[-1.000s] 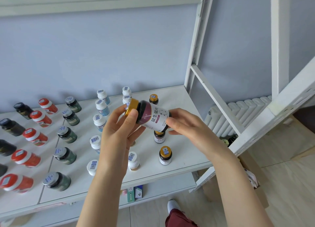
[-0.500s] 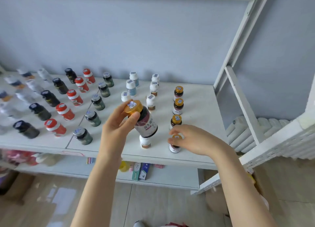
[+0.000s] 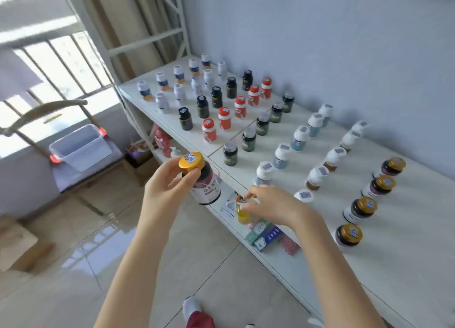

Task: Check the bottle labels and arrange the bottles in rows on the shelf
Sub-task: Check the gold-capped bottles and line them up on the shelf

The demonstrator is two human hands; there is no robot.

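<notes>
Now, head view: gold-capped bottle (image 3: 205,180), in both hands a second ago, gripped by left hand (image 3: 167,190) alone, just off front edge of shelf (image 3: 406,266). Right hand (image 3: 270,204) curled before shelf's lower tier; grip unclear. Label check likely done; gold-cap row (image 3: 362,208) at shelf's right end awaits it. White shelf, rows sorted by kind; tiled floor (image 3: 197,266) and clear bin (image 3: 81,145) left of shelf.

Right hand (image 3: 270,204), blurred at the fingertips, hides the top of a yellow bottle (image 3: 243,215); its grip is unclear. Left hand (image 3: 167,187) covers part of the label on the gold-capped bottle (image 3: 208,186). Shelf (image 3: 406,273) runs off the right edge; labels there too small to read
</notes>
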